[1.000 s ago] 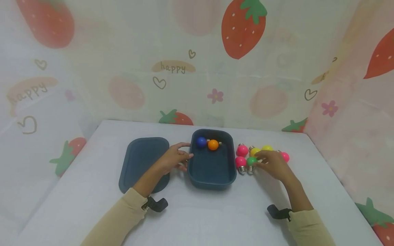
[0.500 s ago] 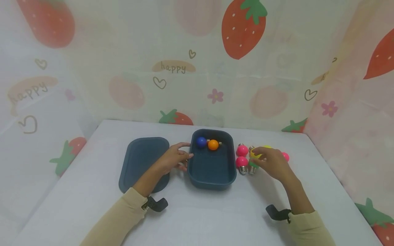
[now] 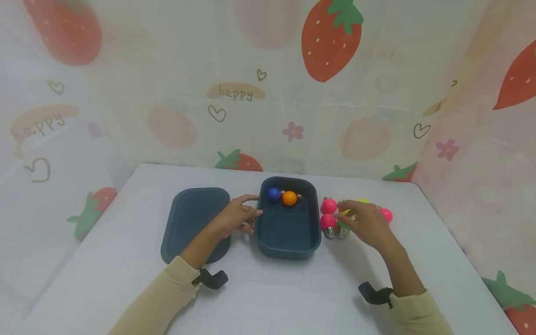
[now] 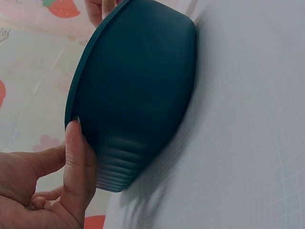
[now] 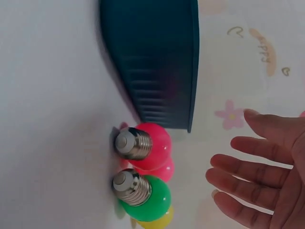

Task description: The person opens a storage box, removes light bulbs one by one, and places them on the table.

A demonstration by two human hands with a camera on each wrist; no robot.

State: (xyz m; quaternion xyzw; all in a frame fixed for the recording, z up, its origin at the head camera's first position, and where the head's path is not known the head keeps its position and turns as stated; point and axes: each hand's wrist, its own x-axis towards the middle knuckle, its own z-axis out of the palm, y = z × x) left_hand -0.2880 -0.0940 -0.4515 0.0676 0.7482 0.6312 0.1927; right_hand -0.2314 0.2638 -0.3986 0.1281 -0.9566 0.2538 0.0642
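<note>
My left hand (image 3: 238, 215) rests its fingertips against the left rim of a dark blue box (image 3: 287, 253). In the left wrist view its fingers (image 4: 75, 157) lie along the box's outer wall (image 4: 138, 76). A blue bulb (image 3: 274, 194) and an orange bulb (image 3: 289, 198) lie inside at the far end. My right hand (image 3: 365, 223) hovers with spread fingers over the loose bulbs on the right, its palm empty in the right wrist view. Nearest are a pink bulb (image 5: 157, 145) and a green bulb (image 5: 152, 202), screw bases toward me. A yellow bulb (image 5: 159, 219) shows behind the green one.
A matching dark blue lid (image 3: 194, 223) lies flat left of the box, partly under my left forearm. Another pink bulb (image 3: 329, 205) is by the box's right side; more bulbs, including a pink one (image 3: 386, 215), lie beyond my right hand. A printed curtain (image 3: 188, 93) backs the white table.
My right hand has shifted left, from beside the green bulb to over it and closer to the front pink bulb. My left hand has stayed at the box.
</note>
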